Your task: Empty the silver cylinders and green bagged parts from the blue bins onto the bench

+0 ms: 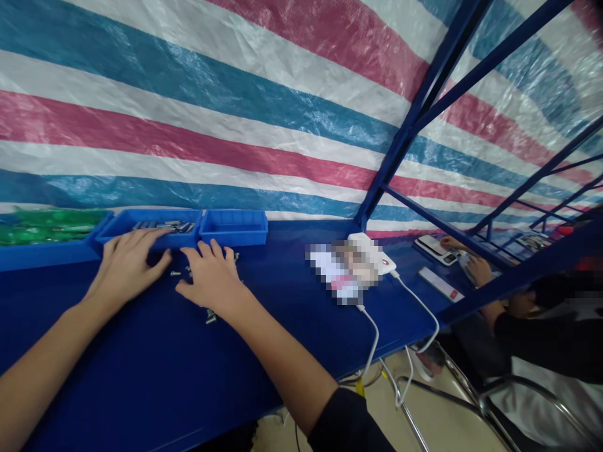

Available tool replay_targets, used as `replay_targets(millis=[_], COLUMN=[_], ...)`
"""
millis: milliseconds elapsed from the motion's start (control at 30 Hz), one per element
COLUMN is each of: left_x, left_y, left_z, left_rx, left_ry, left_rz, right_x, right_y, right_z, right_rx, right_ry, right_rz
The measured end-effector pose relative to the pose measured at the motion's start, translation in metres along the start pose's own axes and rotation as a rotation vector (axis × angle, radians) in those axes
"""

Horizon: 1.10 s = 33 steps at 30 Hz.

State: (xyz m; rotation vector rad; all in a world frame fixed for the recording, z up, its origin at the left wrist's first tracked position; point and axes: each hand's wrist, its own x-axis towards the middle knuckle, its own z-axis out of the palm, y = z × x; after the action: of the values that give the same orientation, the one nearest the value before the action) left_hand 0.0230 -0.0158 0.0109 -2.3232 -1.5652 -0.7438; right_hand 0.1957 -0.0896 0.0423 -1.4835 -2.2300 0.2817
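My left hand (129,267) rests at the front of a blue bin (186,240), its fingers stretched over the rim and its thumb apart. Inside that bin lie several metal screws or bolts (175,226). To its right, my right hand (211,276) hovers over or lies on the blue table, fingers spread and pointing at the bins. Small loose screws (176,274) lie between the two hands, and more screws (211,317) show beside and below my right palm. Whatever is directly under that palm is hidden. A second blue bin (235,237) stands just beyond my right fingertips.
At the far left, a blue bin (47,256) holds green plastic bags (56,226). Right of my hands lie a blurred-out phone-like object and a white device (384,260) with cables (377,339). A blue metal frame (400,141) rises there; beyond it another person's hand (479,271) works.
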Motion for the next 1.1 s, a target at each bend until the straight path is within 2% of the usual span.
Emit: replay_targets(millis=[133, 267, 333, 400, 533, 633, 733, 800, 867, 1000, 1100], left_x=[0.0, -0.003, -0.005, -0.006, -0.007, -0.006, -0.004, -0.003, -0.002, -0.002, -0.004], left_y=[0.002, -0.005, -0.01, -0.014, -0.019, -0.018, -0.013, -0.009, -0.006, 0.001, 0.005], left_z=[-0.001, -0.002, -0.002, -0.002, 0.0, 0.005, 0.009, 0.01, 0.009, 0.005, 0.003], left_rx=[-0.038, -0.034, -0.018, 0.018, 0.107, 0.065, -0.004, -0.011, 0.001, -0.008, 0.003], left_ry=[0.038, 0.146, 0.136, 0.077, 0.01, 0.071, 0.094, 0.026, -0.03, -0.048, -0.013], left_rz=[0.01, -0.138, -0.208, -0.222, -0.204, -0.189, -0.05, 0.056, 0.096, 0.048, -0.004], right_x=[0.0, 0.001, 0.001, 0.001, 0.001, 0.002, 0.002, 0.002, 0.003, 0.003, 0.003], right_y=[0.0, 0.001, 0.001, 0.001, 0.001, 0.001, 0.003, 0.004, 0.005, 0.006, 0.008], right_z=[0.0, 0.0, 0.0, 0.0, -0.001, -0.001, -0.001, -0.001, -0.002, -0.005, -0.006], right_rx=[0.003, 0.007, 0.012, 0.016, 0.01, 0.005, 0.002, 0.002, 0.002, 0.006, 0.008], right_ry=[0.009, -0.005, -0.006, -0.005, -0.017, -0.007, 0.017, 0.03, 0.04, 0.051, 0.059], right_rz=[-0.008, -0.014, -0.012, -0.009, -0.008, -0.017, -0.027, -0.028, -0.026, -0.012, -0.004])
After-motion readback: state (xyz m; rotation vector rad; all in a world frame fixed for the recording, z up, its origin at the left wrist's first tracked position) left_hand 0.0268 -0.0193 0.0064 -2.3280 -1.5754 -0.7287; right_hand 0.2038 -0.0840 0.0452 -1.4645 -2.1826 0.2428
